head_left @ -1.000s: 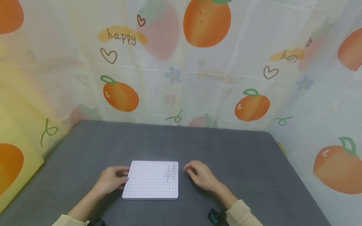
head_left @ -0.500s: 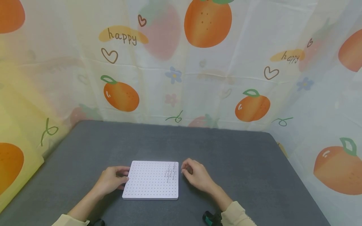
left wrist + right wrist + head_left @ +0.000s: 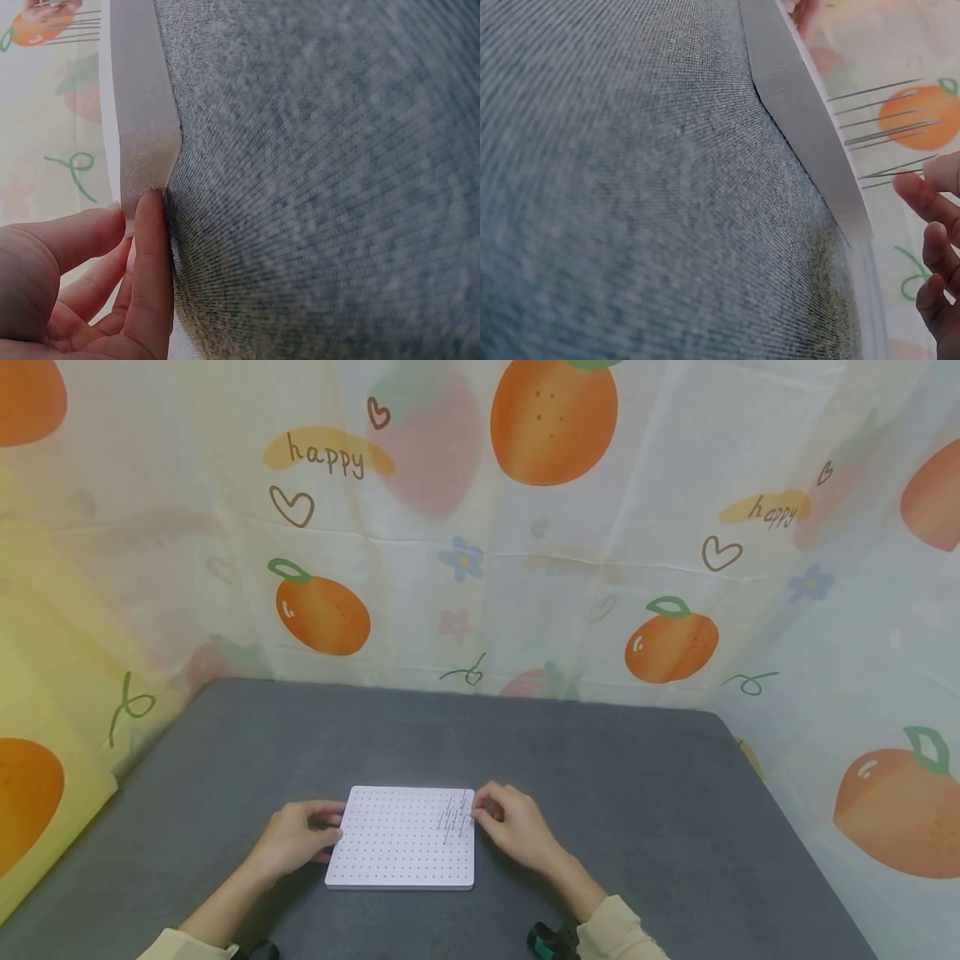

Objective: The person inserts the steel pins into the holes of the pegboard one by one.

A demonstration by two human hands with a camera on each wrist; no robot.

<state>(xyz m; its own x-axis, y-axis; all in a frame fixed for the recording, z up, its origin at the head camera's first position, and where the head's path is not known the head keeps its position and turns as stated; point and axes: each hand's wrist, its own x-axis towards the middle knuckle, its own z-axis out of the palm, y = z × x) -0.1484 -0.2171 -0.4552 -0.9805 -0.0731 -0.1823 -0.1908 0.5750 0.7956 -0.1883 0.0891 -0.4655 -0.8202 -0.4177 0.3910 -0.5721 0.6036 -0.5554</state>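
A white pegboard (image 3: 390, 852) with rows of small holes lies on the dark grey table. Several thin metal pins (image 3: 877, 116) stand up from its right part. My left hand (image 3: 292, 837) grips the board's left edge; in the left wrist view its thumb and a finger lie on either side of the corner. At the board's right edge, my right hand (image 3: 517, 822) has thumb and index finger brought together by the nearest pins, pinching a thin pin (image 3: 892, 175) that slants differently from its neighbours. The other right fingers are bent and apart from the board.
The grey table (image 3: 637, 793) stretches out behind and to both sides of the board. A pale curtain (image 3: 540, 610) printed with oranges hangs along its back and sides. A black wrist device (image 3: 551, 941) sits by the right sleeve.
My right hand has moved left to the board's right edge, its thumb and index finger drawing together. The left hand and the board stay in place.
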